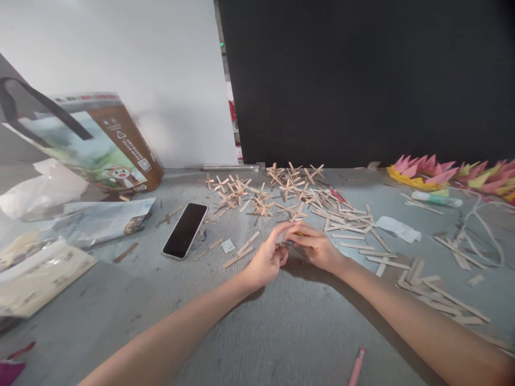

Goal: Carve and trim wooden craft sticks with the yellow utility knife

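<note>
My left hand [265, 260] and my right hand [317, 249] meet over the middle of the table, fingertips almost touching. Both have their fingers curled closed. A small yellow bit [300, 234] shows between the fingers of my right hand; what it belongs to is hidden. Whatever my left fingers pinch is too small and covered to name. Just beyond the hands lies a heap of wooden craft sticks joined into crosses [263, 203]. Loose craft sticks [354, 220] spread to the right of it. Near my left wrist are a few more sticks [239, 258] and a small pale square [227, 246].
A phone [185, 230] lies left of the hands. Farther left stand a printed bag [116, 145] and plastic packets [100, 222]. At right are a glue stick [436, 199], a white cable [501, 241] and paper crowns [422, 171]. A pink pencil [357, 367] lies in front.
</note>
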Available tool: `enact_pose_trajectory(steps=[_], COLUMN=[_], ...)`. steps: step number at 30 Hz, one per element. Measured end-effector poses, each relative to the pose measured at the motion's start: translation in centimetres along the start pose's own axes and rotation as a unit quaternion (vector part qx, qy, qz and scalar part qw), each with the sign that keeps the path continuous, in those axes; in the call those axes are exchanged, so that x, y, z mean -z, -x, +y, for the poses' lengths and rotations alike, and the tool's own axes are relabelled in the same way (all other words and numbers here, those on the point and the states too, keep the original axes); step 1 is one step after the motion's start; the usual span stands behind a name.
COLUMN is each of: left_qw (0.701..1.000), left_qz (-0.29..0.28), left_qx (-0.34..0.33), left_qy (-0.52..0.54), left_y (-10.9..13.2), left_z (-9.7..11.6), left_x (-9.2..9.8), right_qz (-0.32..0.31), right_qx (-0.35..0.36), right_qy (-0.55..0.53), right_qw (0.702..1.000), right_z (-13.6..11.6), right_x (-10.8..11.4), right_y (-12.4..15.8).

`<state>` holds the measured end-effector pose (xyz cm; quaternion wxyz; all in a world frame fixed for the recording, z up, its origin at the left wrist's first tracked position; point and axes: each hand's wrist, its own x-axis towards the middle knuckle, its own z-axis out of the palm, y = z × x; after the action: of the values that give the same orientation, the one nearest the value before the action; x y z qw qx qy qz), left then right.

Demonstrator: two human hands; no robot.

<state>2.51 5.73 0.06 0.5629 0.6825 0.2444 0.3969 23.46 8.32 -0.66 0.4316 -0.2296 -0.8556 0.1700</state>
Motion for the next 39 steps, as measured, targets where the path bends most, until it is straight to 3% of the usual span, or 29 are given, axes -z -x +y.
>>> enact_pose_trajectory(steps=[9,18,26,32,39], left_qw=[1.0,1.0,0.999,0.999,0.999], left_qz=[-0.004,0.008,-0.019,0.009,-0.002], left_qx=[-0.013,-0.016,-0.011,-0.03,-0.007], left_qy=[0.027,0.009,-0.041,-0.014,-0.037], left_y=[0.07,0.15,0.24,0.25,0.25], left_z=[0.11,0.09,-0.13,-0.18,-0.62], left_x=[-0.04,-0.08,0.26,0.06,0.04], right_qz=[0.004,0.0,-0.008,-0.003,0.0], right_qx=[-0.003,-0.008,-0.006,-0.015,-0.004], right_qy=[-0.001,-0.002,0.007,-0.006,-0.009], right_qw=[1.0,1.0,1.0,1.0,1.0], right_z=[0.04,-0.56,-0.9,-0.88,-0.75], right_x=[0.1,0.21,0.18,0.15,0.05], right_y=[0.12,-0.19,-0.39,-0.44,-0.5])
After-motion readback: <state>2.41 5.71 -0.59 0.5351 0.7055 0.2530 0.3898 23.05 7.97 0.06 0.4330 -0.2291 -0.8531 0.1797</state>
